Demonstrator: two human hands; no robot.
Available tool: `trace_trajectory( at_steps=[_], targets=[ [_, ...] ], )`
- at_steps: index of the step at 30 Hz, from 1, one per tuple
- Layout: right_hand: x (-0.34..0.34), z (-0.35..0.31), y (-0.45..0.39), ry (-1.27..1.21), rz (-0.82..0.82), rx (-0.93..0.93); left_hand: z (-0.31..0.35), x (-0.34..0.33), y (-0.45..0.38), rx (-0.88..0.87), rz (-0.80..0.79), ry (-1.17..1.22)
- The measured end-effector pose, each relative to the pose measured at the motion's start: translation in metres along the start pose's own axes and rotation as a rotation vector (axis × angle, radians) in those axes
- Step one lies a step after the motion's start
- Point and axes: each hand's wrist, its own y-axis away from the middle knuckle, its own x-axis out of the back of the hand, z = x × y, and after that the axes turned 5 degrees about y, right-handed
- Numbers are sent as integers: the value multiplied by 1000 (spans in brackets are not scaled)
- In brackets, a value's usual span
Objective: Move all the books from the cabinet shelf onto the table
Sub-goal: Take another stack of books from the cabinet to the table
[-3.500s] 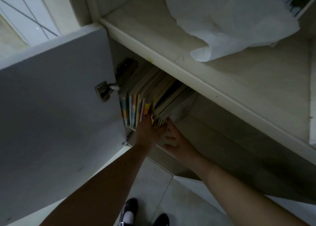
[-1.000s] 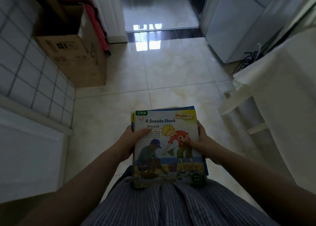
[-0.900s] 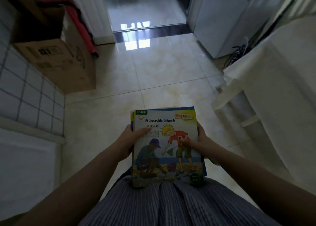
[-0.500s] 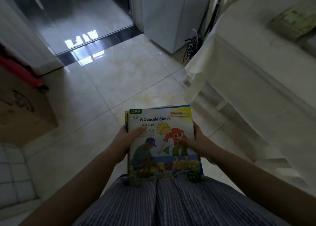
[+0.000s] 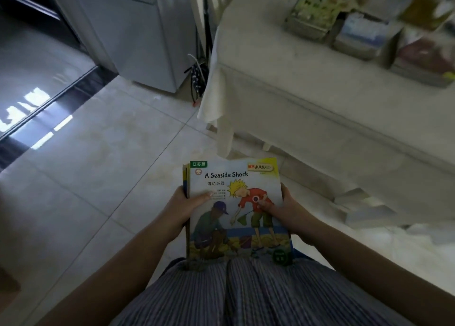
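Observation:
I hold a thin stack of books (image 5: 234, 212) flat against my body, low in the middle of the view; the top cover reads "A Seaside Shock". My left hand (image 5: 182, 210) grips its left edge with the thumb on the cover. My right hand (image 5: 288, 214) grips its right edge, thumb also on top. The table (image 5: 307, 79), covered by a cream cloth, stands ahead on the right. Several piles of books (image 5: 357, 30) lie on its far side, blurred. The cabinet is out of view.
Pale glossy floor tiles (image 5: 110, 153) spread ahead and to the left. A grey appliance (image 5: 138, 35) stands at the back, with a bundle of cables (image 5: 197, 79) between it and the table. A dark doorway threshold (image 5: 49, 99) crosses the far left.
Earlier both hands reached into the cabinet's shelf of books. Since then the view has swung right from the cardboard box and tiled wall to the table, with the stack held the same way.

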Motion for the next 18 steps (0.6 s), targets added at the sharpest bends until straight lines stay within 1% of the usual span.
trace_trajectory(
  at_steps=[5,10,12,18],
  targets=[
    [71,-13,-43,-53,81,-17,39,-55,-69,5,-50,-36],
    [145,-32,-79,-151,106,17,80,-115,-130,8,-63,-51],
    [173,-39,-94,-152,107,23,96,-136,-153,4,-73,-52],
    [229,-65,-133,-187,158,50,150,-178,-208,-5,-146,-91]
  ],
)
